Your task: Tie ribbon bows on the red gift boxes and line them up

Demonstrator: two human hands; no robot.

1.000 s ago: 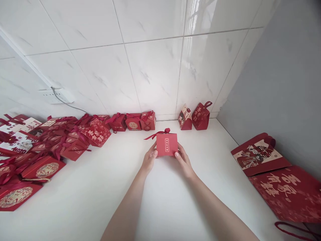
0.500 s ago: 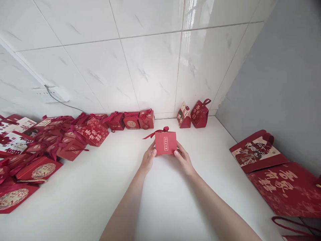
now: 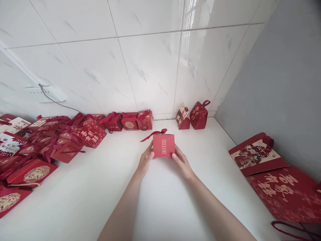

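A small red gift box (image 3: 164, 146) with a pale printed label and a dark red ribbon bow (image 3: 156, 133) on top is between my two hands, over the middle of the white tabletop (image 3: 160, 197). My left hand (image 3: 145, 159) grips its left side, thumb at the lower front corner. On the opposite side my right hand (image 3: 182, 161) holds it the same way, with the thumb at the lower right corner. The fingers behind the box are partly hidden. The label faces me, and the bow's loose end trails to the left.
Several red ribboned boxes (image 3: 129, 122) line the tiled wall, joining a crowded pile (image 3: 66, 150) at the left. Two peaked boxes (image 3: 199, 115) stand at the back right. Larger red gift bags (image 3: 288, 190) lie along the grey panel. A cable (image 3: 59, 103) runs from a wall socket.
The view has shifted slightly, so most things sit a little further left or lower. Both hands keep the same hold on the gift box.
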